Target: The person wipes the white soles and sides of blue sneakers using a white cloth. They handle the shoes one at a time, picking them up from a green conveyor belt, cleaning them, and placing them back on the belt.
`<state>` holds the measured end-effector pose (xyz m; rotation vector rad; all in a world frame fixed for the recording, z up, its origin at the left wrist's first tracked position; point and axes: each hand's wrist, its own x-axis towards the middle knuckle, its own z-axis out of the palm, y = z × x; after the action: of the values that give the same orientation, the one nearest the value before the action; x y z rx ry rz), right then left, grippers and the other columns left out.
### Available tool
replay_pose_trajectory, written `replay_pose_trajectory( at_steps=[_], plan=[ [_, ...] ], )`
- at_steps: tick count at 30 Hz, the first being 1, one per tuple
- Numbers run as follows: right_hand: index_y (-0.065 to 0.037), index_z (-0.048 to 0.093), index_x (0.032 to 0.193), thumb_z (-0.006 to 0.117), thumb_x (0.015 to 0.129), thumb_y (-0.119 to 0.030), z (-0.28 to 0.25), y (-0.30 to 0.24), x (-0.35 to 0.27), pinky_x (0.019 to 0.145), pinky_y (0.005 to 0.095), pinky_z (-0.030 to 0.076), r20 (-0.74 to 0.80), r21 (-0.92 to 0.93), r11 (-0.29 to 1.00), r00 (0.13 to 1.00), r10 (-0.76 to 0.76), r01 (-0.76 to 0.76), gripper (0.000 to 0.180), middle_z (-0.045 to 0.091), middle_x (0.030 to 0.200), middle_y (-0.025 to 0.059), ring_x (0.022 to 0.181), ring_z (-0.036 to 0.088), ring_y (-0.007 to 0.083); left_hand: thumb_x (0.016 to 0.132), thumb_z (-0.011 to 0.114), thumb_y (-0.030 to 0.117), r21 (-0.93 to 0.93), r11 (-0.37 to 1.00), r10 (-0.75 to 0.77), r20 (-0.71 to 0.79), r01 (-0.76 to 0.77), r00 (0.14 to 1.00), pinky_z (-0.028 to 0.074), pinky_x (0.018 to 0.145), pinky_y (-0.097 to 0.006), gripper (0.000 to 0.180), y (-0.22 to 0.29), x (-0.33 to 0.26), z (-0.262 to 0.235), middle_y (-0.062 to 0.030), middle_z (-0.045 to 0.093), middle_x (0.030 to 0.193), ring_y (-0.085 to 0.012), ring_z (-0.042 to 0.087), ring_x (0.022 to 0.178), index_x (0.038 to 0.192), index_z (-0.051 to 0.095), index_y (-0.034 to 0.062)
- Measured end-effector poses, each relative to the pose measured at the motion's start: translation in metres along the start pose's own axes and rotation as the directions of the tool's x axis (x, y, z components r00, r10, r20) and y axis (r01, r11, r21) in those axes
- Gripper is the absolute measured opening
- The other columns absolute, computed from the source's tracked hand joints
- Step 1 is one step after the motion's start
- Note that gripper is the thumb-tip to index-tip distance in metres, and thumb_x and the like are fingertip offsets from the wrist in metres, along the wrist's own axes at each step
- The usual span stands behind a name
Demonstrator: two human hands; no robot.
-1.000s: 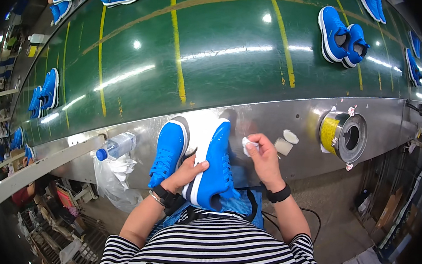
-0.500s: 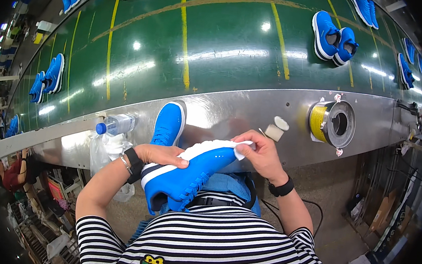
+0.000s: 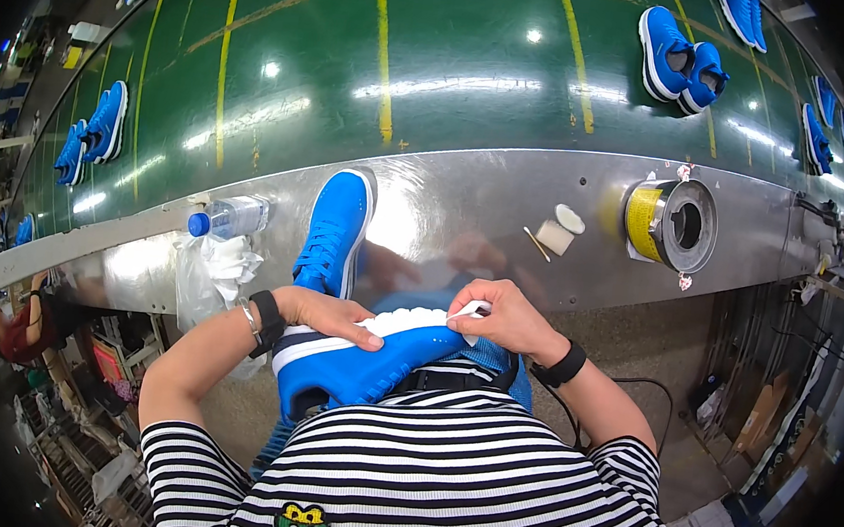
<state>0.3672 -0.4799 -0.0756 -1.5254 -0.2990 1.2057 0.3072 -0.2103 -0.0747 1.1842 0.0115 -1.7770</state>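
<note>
A blue sneaker [image 3: 365, 367] with a white sole lies on its side close to my waist, sole edge facing away and toe to the right. My left hand [image 3: 332, 318] grips it around the sole at the heel half, thumb on the blue upper. With fingers pinched, my right hand [image 3: 505, 319] holds a small white cloth [image 3: 469, 310] against the sole edge at the toe. A second blue sneaker [image 3: 336, 224] stands upright on the metal ledge [image 3: 447, 206] beyond my left hand.
On the ledge are a bottle with a blue cap [image 3: 235, 217], a plastic bag [image 3: 203, 269], a cotton swab [image 3: 536, 243], small pale pads [image 3: 557, 233] and a round metal can [image 3: 684, 226]. Beyond it, a green conveyor belt [image 3: 460, 56] carries several blue sneakers.
The right hand and cloth have shifted slightly left along the toe's sole edge. The held sneaker now sits nearer my body, its opening partly hidden by my shirt. The whole view has tilted a little.
</note>
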Motion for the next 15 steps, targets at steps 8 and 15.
replay_pose_trajectory(
  at_steps=[8,15],
  plan=[
    [-0.002,0.065,0.081,0.069,0.072,-0.012,0.000,0.008,-0.006,0.067,0.0212,0.042,0.008,0.225,0.967,0.993,0.121,-0.120,0.014,0.060,0.076,0.0027,0.072,0.054,0.0085,0.076,0.052,0.061,0.006,0.997,0.079,-0.013,-0.079,0.997,0.037,0.093,-0.029,0.082,-0.019,0.006,0.002,-0.0157,0.049,0.120,-0.0226,0.049,0.108,0.127,0.038,-0.0026],
    [-0.002,0.065,0.076,0.067,0.069,-0.015,0.000,-0.003,0.001,0.063,0.0238,0.044,0.053,-0.011,0.995,0.993,0.102,-0.102,0.016,0.061,0.070,0.0057,0.066,0.056,0.0113,0.075,0.052,0.062,0.023,1.000,0.016,-0.022,-0.016,1.000,0.038,0.092,-0.029,0.083,-0.008,0.002,0.006,-0.0155,0.050,0.119,-0.0230,0.049,0.107,0.126,0.039,-0.0020]
  ],
)
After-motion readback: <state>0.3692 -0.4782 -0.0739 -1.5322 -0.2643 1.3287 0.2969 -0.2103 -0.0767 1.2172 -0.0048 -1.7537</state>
